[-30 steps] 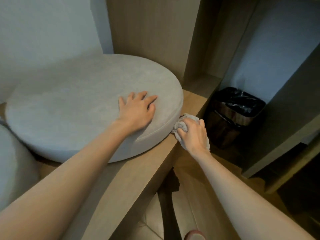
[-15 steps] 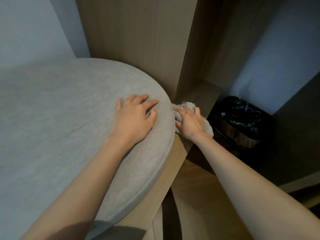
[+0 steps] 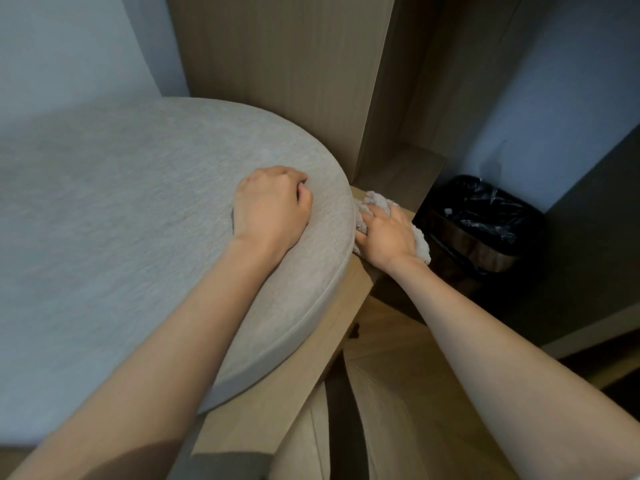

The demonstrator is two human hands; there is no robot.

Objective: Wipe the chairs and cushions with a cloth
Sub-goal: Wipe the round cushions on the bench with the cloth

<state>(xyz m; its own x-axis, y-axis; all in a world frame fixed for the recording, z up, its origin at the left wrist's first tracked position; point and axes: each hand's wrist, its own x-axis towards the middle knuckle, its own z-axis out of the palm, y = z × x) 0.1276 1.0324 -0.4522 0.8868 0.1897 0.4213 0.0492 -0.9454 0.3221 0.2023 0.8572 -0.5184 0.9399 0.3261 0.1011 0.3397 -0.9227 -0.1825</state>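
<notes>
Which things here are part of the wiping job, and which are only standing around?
Part of the job:
- cloth, under the right hand
- round grey cushion, with the left hand resting on it
- wooden seat under the cushion

Only standing around:
- bin with a black bag
- wooden wall panel

A single wide-angle view from a head-worn camera looks forward and steeply down, close over a round grey cushion (image 3: 138,237) on a wooden seat, with both forearms reaching in from the bottom edge. Straight lines bow near the edges.
</notes>
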